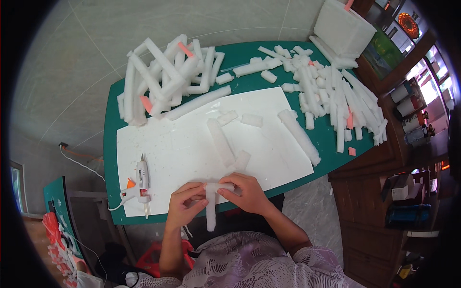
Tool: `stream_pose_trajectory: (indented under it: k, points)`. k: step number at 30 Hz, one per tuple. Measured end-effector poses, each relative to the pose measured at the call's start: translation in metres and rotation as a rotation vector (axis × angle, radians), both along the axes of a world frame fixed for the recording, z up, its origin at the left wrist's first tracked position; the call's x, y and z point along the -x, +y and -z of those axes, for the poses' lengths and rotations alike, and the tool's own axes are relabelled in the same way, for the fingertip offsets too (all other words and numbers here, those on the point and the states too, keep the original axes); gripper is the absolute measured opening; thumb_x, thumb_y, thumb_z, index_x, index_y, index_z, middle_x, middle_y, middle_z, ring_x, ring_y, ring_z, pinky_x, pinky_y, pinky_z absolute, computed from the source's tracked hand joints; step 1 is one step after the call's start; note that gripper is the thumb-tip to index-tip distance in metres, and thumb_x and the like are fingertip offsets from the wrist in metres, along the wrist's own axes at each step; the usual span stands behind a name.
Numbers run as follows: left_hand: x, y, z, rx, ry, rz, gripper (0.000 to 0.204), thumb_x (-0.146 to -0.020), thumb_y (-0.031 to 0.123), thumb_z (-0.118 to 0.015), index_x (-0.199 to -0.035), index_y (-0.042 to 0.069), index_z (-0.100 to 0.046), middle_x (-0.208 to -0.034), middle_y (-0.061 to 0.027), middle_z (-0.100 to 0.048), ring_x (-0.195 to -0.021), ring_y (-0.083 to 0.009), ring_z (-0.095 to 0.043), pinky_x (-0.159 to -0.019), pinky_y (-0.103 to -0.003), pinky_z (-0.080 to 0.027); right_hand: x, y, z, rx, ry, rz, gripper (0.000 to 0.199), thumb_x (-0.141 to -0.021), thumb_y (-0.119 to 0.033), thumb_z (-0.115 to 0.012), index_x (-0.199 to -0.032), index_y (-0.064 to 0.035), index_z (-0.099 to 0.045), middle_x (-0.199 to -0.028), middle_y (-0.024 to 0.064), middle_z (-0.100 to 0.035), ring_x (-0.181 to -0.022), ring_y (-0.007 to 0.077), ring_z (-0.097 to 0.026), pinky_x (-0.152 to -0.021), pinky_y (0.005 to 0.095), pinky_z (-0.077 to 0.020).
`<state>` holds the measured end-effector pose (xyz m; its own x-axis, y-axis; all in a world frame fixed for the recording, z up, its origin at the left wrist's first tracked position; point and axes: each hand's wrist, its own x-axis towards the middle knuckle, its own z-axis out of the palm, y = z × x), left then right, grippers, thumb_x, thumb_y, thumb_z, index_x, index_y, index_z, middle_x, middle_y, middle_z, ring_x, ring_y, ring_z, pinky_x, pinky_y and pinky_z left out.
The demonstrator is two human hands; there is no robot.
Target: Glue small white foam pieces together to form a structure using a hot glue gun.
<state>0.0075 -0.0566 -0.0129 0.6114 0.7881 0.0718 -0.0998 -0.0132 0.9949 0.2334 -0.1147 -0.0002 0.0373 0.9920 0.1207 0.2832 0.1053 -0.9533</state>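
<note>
At the near edge of the white board [158, 182], both my hands hold white foam strips that meet at a corner. One foam strip [211, 216] hangs down toward me; a shorter foam piece [224, 186] runs sideways from its top. My left hand [186, 204] is closed on the corner, with fingers and thumb at its left side. My right hand [244, 193] pinches the sideways piece, thumb in front. Just beyond them lie a long foam strip [221, 143] and several short foam pieces [251, 120]. A white glue gun [142, 177] lies at the board's left.
Foam frames [165, 77] are heaped at the far left of the green table [114, 144]. Loose foam strips [341, 103] pile up at the right. A big white foam block [343, 31] stands beyond. Wooden cabinets [355, 206] line the right side; a red stool [152, 259] is below.
</note>
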Motion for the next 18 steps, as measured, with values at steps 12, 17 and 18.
stream_pose_trajectory:
  k: [12,17,18]
  points:
    - [0.0052,0.0029,0.0021,-0.031,0.027,0.006,0.045,-0.079,-0.012,-0.071,-0.123,-0.005,-0.065,-0.12,-0.0156,-0.063,-0.098,-0.0183,-0.067,-0.085,-0.028,-0.054,0.0012,0.0003,-0.0016,0.012,-0.002,0.004,0.023,-0.087,-0.019,-0.074,-0.1,-0.002,-0.067,-0.085,0.0108,-0.066,-0.072,0.0213,-0.062,-0.065,0.0311,-0.049]
    - [0.0039,0.0028,0.0041,-0.037,-0.002,0.011,0.041,-0.082,-0.007,-0.072,-0.122,-0.006,-0.065,-0.121,-0.0156,-0.062,-0.097,-0.0189,-0.067,-0.084,-0.029,-0.054,0.001,0.0004,0.0011,0.022,-0.005,-0.003,0.023,-0.087,-0.019,-0.074,-0.1,-0.0022,-0.067,-0.085,0.0106,-0.065,-0.071,0.0211,-0.061,-0.065,0.0308,-0.0487]
    - [0.0045,0.0022,0.0041,-0.033,-0.001,0.014,0.038,-0.085,-0.002,-0.073,-0.122,-0.007,-0.064,-0.122,-0.0159,-0.06,-0.099,-0.0198,-0.066,-0.083,-0.03,-0.054,0.0009,0.0005,0.0004,0.02,-0.007,-0.004,0.023,-0.087,-0.019,-0.074,-0.1,-0.0022,-0.067,-0.085,0.0106,-0.065,-0.071,0.0211,-0.061,-0.065,0.0308,-0.0487]
